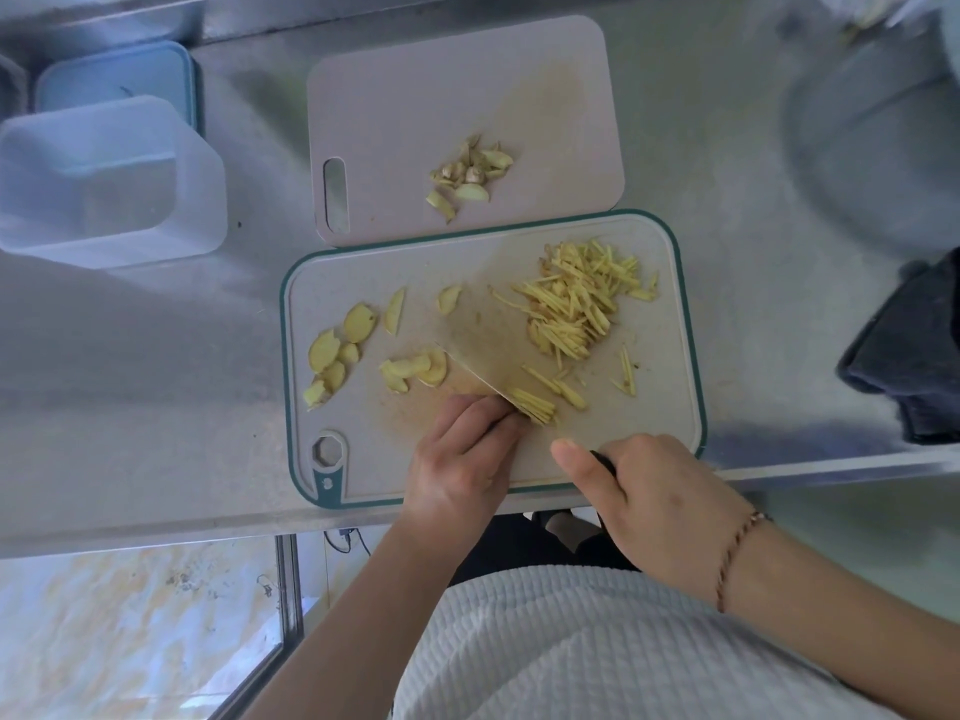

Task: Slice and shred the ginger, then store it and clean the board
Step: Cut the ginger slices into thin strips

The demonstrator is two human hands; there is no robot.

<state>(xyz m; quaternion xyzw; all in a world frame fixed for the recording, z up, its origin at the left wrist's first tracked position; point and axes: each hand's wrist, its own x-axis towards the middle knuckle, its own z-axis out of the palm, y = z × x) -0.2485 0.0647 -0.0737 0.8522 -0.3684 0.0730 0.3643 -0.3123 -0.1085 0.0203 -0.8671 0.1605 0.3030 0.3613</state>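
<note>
A teal-rimmed cutting board (670, 407) lies at the counter's front edge. Ginger slices (337, 353) are spread over its left half, and a heap of ginger shreds (576, 304) sits at its right. My right hand (649, 506) grips the black handle of a cleaver (493, 340), whose blade rests on the board by freshly cut strips (535, 405). My left hand (462, 459) curls its fingertips down on the stacked slices beside the blade; those slices are mostly hidden.
A second pale board (395, 127) behind holds ginger peel scraps (470, 174). A clear plastic container (104, 179) and a blue lidded box (119, 80) stand at the left. A dark cloth (914, 356) lies right, a metal basin (872, 137) far right.
</note>
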